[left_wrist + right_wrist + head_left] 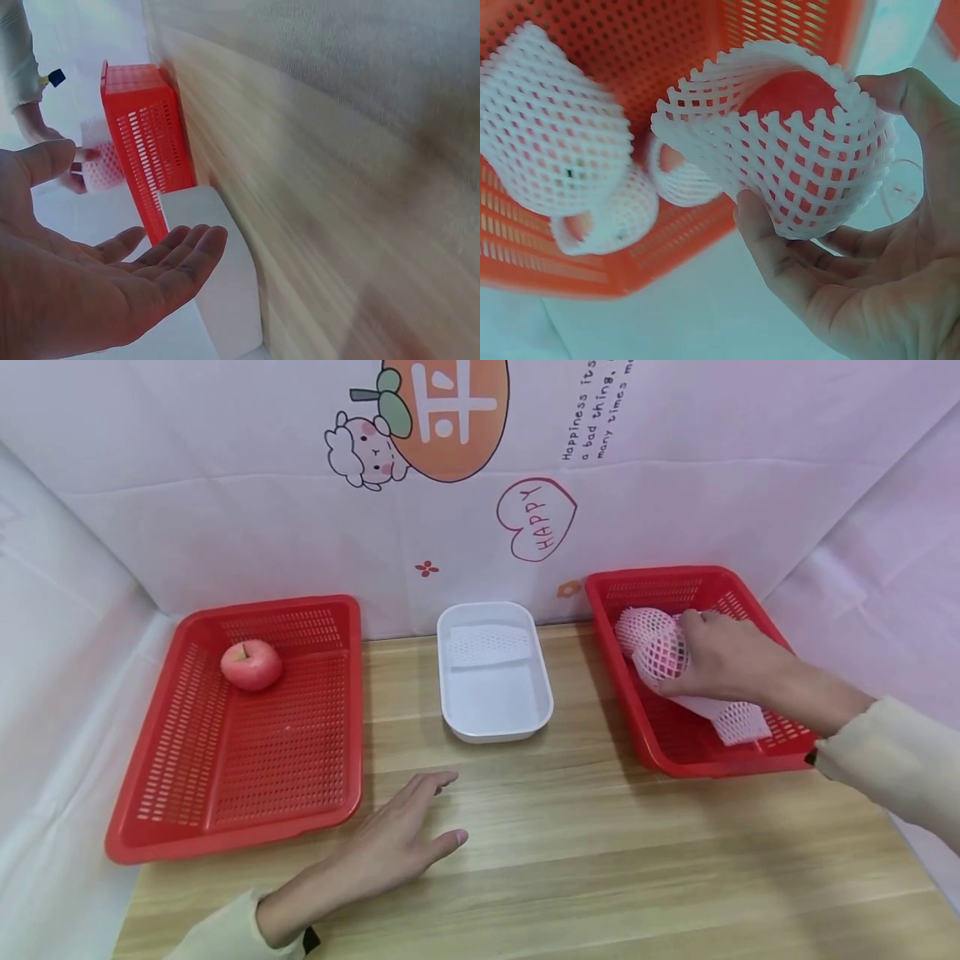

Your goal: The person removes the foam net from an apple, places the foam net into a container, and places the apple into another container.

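- the right hand (723,656) grips a netted fruit (810,169), thumb and fingers spread round its foam sleeve; the fruit is in that hand, over the red basket beneath it (697,769).
- the left hand (390,843) is released, holding nothing, palm turned inward and fingers loosely extended over the wooden table (570,860).
- the red fruit in the sleeve is probably an apple: firm, rounded, moderately heavy for its size and easily bruised if dropped or squeezed hard.
- the foam net looks soft, light and stretchy; it should cushion the grip, but could slide over smooth skin, so the fruit's widest part seems the safest hold, with the net's loose mouth pinched separately.
- just beside the right hand, inside the same basket, lie other netted fruits (559,135), close enough that their sleeves might snag; the basket's raised wall also stands between that hand and the left one.
- between the hands, farther forward, sits a white tray (491,702) with a flat piece of foam net (489,646) in it.
- beyond the left hand, to its left, another red basket (285,735) holds a bare apple (251,666) near its far corner.
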Demonstrator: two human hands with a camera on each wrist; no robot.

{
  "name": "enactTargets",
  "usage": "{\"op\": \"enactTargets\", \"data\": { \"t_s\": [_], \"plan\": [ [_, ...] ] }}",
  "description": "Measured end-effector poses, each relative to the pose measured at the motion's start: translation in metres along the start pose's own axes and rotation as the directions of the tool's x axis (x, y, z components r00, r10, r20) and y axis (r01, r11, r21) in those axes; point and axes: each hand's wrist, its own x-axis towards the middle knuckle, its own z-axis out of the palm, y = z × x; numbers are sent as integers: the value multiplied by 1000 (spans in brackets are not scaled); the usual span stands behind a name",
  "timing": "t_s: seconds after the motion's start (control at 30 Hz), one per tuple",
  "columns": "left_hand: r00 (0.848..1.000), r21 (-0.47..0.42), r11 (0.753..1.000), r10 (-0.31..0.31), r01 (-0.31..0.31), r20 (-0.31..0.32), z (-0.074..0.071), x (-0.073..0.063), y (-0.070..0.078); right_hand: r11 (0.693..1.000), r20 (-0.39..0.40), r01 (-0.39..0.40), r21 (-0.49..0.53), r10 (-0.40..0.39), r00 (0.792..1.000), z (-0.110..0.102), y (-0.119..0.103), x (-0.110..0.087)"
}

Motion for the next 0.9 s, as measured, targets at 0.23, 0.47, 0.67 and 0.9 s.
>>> {"op": "enactTargets", "data": {
  "t_s": [0.23, 0.47, 0.67, 0.9],
  "plan": [
    [1000, -97, 995, -5, 4, -10, 3, 2, -3, 998, -115, 58, -34, -61, 991, -19, -19, -10],
    [1000, -144, 990, -8, 7, -3, 5, 4, -3, 994, -124, 105, 18, -102, 987, -33, -54, -20],
    [1000, -168, 986, -8, 7, -3, 5, 5, -5, 977, -160, 214, 27, -207, 965, -26, -80, -24],
    [1000, -207, 978, -12, 12, -1, 5, 5, -7, 934, -184, 356, 38, -344, 921, -3, -106, -28]
  ]
}}
